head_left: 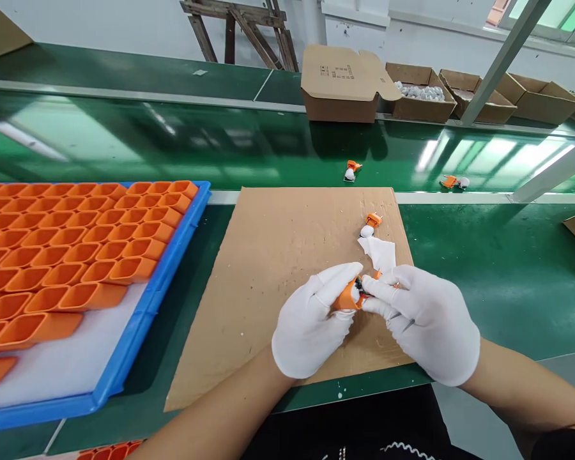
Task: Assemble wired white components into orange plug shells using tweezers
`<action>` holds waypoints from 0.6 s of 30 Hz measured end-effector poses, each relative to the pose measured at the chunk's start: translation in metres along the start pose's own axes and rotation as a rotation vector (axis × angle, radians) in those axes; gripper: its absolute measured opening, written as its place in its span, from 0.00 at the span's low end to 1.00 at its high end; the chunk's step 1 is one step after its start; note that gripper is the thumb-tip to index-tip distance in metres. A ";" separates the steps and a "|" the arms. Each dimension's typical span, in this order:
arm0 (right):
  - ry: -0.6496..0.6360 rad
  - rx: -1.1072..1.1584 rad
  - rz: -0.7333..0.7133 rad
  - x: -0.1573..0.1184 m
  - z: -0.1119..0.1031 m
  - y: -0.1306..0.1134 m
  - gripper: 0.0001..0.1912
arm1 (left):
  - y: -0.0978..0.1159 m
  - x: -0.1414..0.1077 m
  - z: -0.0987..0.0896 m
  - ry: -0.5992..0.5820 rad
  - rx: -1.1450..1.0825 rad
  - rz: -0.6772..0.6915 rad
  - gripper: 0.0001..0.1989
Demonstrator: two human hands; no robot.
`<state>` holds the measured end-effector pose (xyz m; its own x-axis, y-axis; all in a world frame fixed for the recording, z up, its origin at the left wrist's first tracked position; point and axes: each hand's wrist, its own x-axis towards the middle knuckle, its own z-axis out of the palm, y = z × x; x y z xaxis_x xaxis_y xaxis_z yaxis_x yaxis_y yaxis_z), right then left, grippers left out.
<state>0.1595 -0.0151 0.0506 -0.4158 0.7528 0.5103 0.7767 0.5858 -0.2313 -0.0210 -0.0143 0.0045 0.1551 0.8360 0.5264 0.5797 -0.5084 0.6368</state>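
Observation:
Both hands wear white gloves and meet above the cardboard sheet (278, 255). My left hand (314, 322) is closed around an orange plastic shell (345, 298), its open end facing right. The fingertips of my right hand (424, 319) pinch a small electronic assembly (358, 284) with dark and white parts at the mouth of that shell; fingers hide most of it. A thin dark item (409, 325) shows between my right fingers, its kind unclear. Just beyond my right hand lie a white scrap (381, 253) and a small orange-and-white assembly (370, 225).
A blue tray (160, 300) at left holds rows of orange shells (71, 249). Two more orange-and-white assemblies, one left (351, 170) and one right (454, 182), lie on the glossy green strip behind. Cardboard boxes (345, 83) line the back shelf. A slanted metal post (503, 57) stands at right.

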 end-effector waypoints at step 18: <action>0.340 0.448 0.178 0.009 0.003 0.001 0.09 | 0.001 0.015 -0.002 -0.063 -0.613 -0.625 0.22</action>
<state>0.1546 -0.0065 0.0525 -0.0652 0.7559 0.6515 0.5142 0.5850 -0.6273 -0.0195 -0.0022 0.0139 0.0067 0.9991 -0.0407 0.0441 0.0403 0.9982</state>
